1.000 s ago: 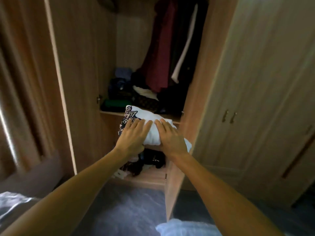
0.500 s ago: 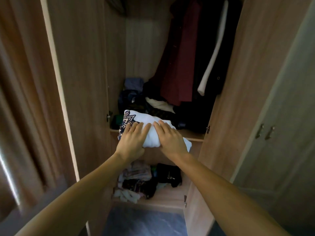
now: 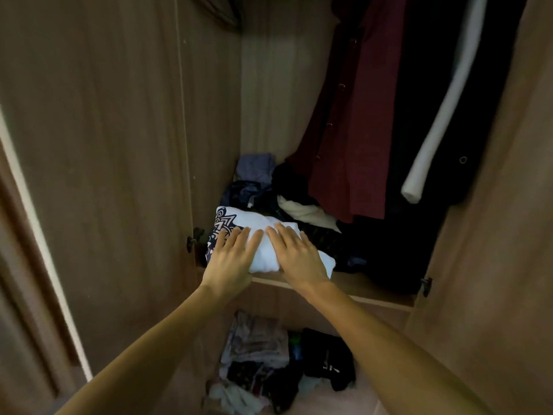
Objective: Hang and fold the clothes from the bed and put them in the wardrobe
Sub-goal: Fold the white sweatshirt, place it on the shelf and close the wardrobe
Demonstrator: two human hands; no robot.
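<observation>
A folded white shirt [image 3: 259, 220] with a dark printed pattern on its left end lies at the front left of the wardrobe's middle shelf [image 3: 377, 298]. My left hand [image 3: 231, 259] lies over its left part and my right hand [image 3: 299, 256] over its right part. The fingers of both spread flat on top and the thumbs are hidden under the front fold. The shirt rests against a heap of dark clothes [image 3: 257, 190] further back on the same shelf.
A maroon garment [image 3: 353, 130], dark coats and a white sleeve [image 3: 443, 109] hang at the right above the shelf. Loose clothes [image 3: 263, 354] lie in the lower compartment. The open left door [image 3: 104, 145] and right door [image 3: 493, 205] flank the opening.
I have come closer to the wardrobe. Both hands carried the folded white shirt forward and up from below the shelf edge onto the shelf.
</observation>
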